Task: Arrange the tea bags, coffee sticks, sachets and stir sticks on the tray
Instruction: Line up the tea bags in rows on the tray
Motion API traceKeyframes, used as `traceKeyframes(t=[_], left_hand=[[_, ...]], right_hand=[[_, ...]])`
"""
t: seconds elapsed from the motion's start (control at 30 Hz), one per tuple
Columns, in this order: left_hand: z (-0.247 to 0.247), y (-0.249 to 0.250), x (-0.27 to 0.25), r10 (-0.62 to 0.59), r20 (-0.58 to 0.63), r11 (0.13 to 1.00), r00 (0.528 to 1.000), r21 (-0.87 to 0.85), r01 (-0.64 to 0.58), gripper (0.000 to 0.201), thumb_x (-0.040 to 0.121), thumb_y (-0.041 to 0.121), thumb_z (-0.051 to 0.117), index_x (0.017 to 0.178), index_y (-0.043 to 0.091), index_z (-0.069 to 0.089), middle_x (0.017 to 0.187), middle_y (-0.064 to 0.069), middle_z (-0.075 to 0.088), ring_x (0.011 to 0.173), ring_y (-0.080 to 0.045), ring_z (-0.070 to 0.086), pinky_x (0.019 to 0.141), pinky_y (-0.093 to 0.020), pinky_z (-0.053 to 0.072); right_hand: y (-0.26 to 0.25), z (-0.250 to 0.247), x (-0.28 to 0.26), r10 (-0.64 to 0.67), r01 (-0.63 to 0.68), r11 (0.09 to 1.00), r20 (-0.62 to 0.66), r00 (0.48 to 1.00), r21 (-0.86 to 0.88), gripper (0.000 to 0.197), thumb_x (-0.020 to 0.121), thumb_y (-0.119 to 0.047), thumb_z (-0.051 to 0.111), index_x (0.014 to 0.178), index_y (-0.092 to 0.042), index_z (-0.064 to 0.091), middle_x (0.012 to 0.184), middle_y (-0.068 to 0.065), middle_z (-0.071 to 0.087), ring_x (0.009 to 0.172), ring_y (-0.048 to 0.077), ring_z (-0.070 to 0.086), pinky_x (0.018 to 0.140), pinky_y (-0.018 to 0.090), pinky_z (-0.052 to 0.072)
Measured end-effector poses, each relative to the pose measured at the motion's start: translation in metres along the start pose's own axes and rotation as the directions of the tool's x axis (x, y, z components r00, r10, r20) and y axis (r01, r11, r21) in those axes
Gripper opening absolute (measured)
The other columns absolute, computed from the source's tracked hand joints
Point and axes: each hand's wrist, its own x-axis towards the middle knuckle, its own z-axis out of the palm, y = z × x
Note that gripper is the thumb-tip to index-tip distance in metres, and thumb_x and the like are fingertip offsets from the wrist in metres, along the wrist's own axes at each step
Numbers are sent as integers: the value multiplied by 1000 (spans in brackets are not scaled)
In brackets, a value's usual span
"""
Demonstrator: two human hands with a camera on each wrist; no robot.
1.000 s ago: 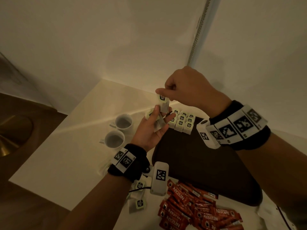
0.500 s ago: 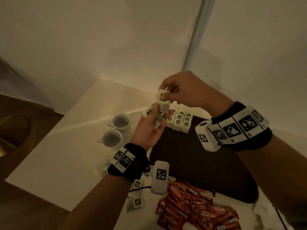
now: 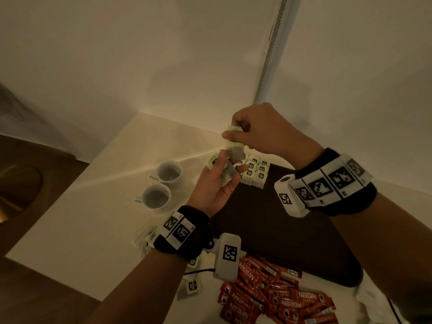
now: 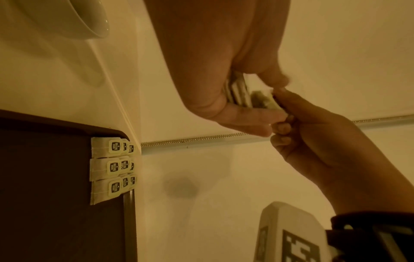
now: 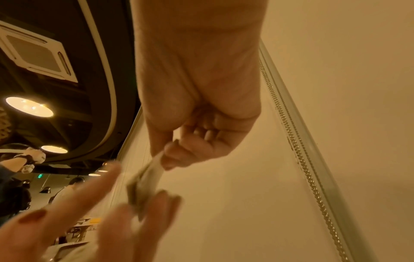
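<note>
Partway: block of tea bags (image 3: pixel 255 170) laid in far tray (image 3: pixel 280 230) corner. Right hand (image 3: pixel 261 129) fingers pinch one bag (image 3: pixel 234 149), drawn from small stack held by left hand (image 3: pixel 216 185). Coffee sticks (image 3: pixel 275 298), loose bags (image 3: pixel 192 285) on counter (image 3: pixel 81 218) unplaced; stir sticks not identifiable.

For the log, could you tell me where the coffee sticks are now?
In the head view, the coffee sticks lie heaped on the table at bottom centre, off the near edge of the tray.
</note>
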Motion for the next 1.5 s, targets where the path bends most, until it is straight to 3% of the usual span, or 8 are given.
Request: traceKeyframes(t=[0.17, 0.33, 0.6, 0.9, 1.03, 1.27, 1.37, 1.5], left_hand=[[2, -5, -1, -3, 35, 999, 999, 42, 2, 26, 77, 21, 60, 102, 12, 60, 87, 1, 74, 76, -10, 70, 50, -12, 51], [4, -6, 1, 16, 17, 1000, 1000, -24, -15, 26, 77, 21, 61, 102, 14, 62, 97, 0, 72, 86, -13, 70, 49, -12, 51], [4, -5, 4, 26, -42, 999, 999, 34, -25, 10, 73, 23, 63, 80, 18, 68, 78, 5, 71, 71, -9, 69, 50, -14, 51], [-9, -1, 15, 61, -75, 966, 995, 255, -40, 19, 89, 35, 54, 97, 20, 61, 89, 8, 73, 85, -10, 70, 52, -18, 50], [-28, 13, 28, 65, -225, 961, 972, 277, 0, 43, 86, 51, 51, 111, 18, 61, 101, 2, 73, 88, -15, 70, 63, -25, 54], [-45, 45, 44, 98, -264, 976, 960, 214, -41, 60, 94, 61, 29, 100, 12, 64, 92, -5, 74, 78, -18, 70, 59, -21, 55], [-45, 46, 49, 101, -258, 966, 961, 256, -33, 61, 95, 60, 26, 101, 12, 64, 90, -6, 74, 76, -19, 70, 59, -22, 55], [-51, 41, 56, 76, -269, 961, 960, 275, 1, 63, 94, 61, 25, 100, 12, 64, 87, -6, 74, 72, -19, 70, 58, -22, 55]], right_hand=[[2, 5, 0, 106, -99, 990, -61, 993, 105, 39, 79, -42, 71, 64, -6, 65, 44, -6, 45, 41, 4, 45, 49, 14, 35], [2, 4, -3, 131, -130, 982, -2, 991, 138, 19, 86, -28, 66, 88, -10, 73, 66, -6, 61, 47, -6, 53, 50, 5, 38], [4, 1, -3, 237, -216, 918, -21, 971, 333, 21, 76, -24, 77, 87, -12, 63, 67, 2, 66, 40, -1, 52, 42, 11, 42], [19, 5, -5, 228, -216, 883, 22, 974, 417, 16, 76, -25, 77, 82, -14, 67, 64, -3, 67, 48, 4, 57, 49, 16, 48], [45, 16, -6, 263, -232, 832, 9, 965, 504, 12, 76, -21, 76, 81, -14, 67, 69, 3, 66, 54, 8, 57, 52, 17, 49], [124, 93, -9, 428, -492, 839, 276, 860, 232, 13, 84, -10, 68, 97, -10, 68, 99, 10, 69, 87, 23, 65, 78, 30, 54], [142, 127, -8, 461, -551, 814, 372, 806, 185, 18, 87, -11, 65, 104, -6, 66, 102, 9, 68, 86, 20, 64, 71, 25, 53], [155, 154, -2, 494, -533, 841, 269, 827, 91, 19, 86, -16, 66, 102, -4, 66, 107, 11, 66, 96, 23, 62, 83, 29, 47]])
